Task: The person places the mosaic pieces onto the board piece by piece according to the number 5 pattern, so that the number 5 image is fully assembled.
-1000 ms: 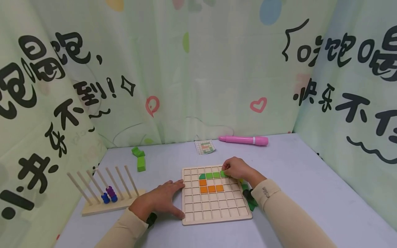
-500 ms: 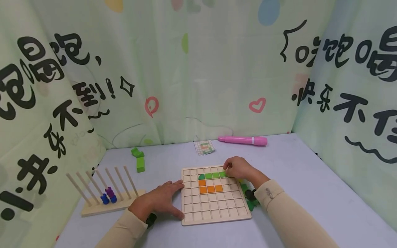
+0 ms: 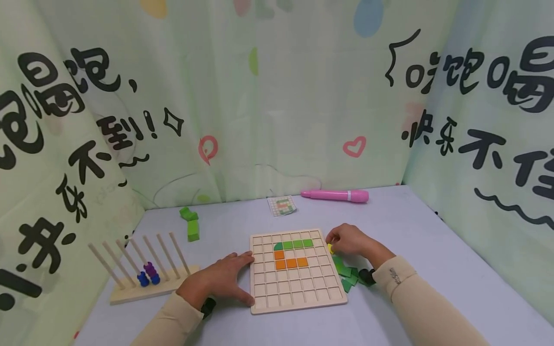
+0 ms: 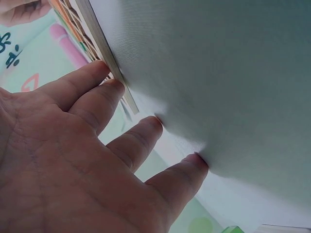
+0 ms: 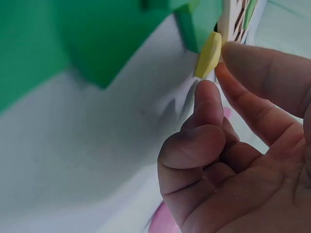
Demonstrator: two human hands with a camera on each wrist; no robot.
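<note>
A wooden grid board lies on the table, with a row of green tiles and orange tiles set in it. My left hand lies flat on the table, and its straight fingers touch the board's left edge. My right hand is just off the board's right edge, where thumb and finger pinch a small yellow tile that stands tilted on its edge. Loose green tiles lie beside that hand.
A pink pen and a small pattern card lie behind the board. Green blocks sit at back left. A wooden peg rack holding blue and purple beads stands at the left. Printed curtains enclose the table.
My right hand has left the green row on the board and moved right, off the board's edge, to the yellow tile. The left hand has stayed put.
</note>
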